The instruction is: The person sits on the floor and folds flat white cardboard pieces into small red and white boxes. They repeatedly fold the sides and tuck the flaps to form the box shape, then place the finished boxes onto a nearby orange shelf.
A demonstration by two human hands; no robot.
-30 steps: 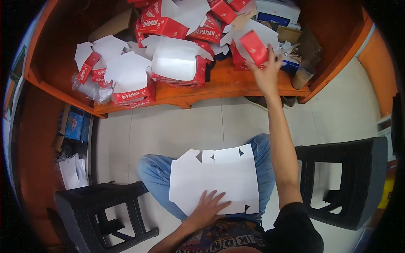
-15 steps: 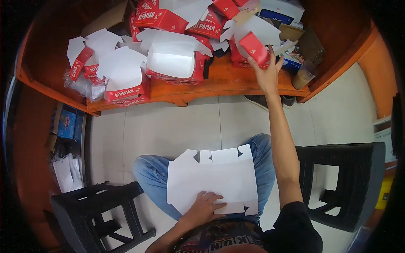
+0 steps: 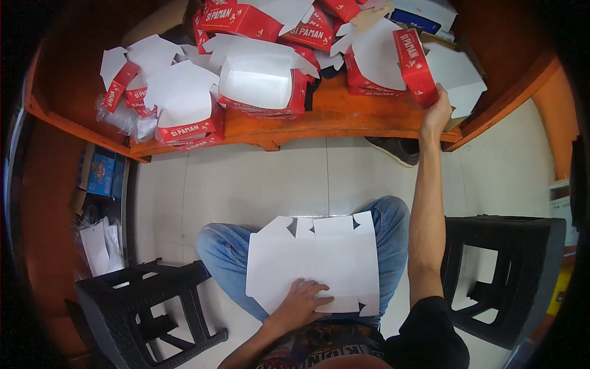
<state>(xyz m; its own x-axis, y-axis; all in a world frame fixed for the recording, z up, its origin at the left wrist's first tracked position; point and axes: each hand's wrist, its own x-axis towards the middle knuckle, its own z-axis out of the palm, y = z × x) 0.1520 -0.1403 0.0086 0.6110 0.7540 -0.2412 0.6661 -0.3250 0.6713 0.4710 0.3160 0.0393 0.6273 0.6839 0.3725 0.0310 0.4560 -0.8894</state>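
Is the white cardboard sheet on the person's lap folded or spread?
Spread: the white sheet lies mostly flat, its notched outline showing, with the left hand resting on it.

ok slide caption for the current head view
Left hand resting on a white card sheet over blue jeans, right hand gripping a red-and-white carton by the orange shelf.

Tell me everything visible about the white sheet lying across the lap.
The white sheet looks like thin cardboard, plain on its visible face, and lies flat and unfolded. Curved notches split its far edge into tabs; another notch cuts in near its near right corner. Both left corners are slanted. It spans both jeans-covered legs, and the left hand rests on its near part. Its underside is hidden.
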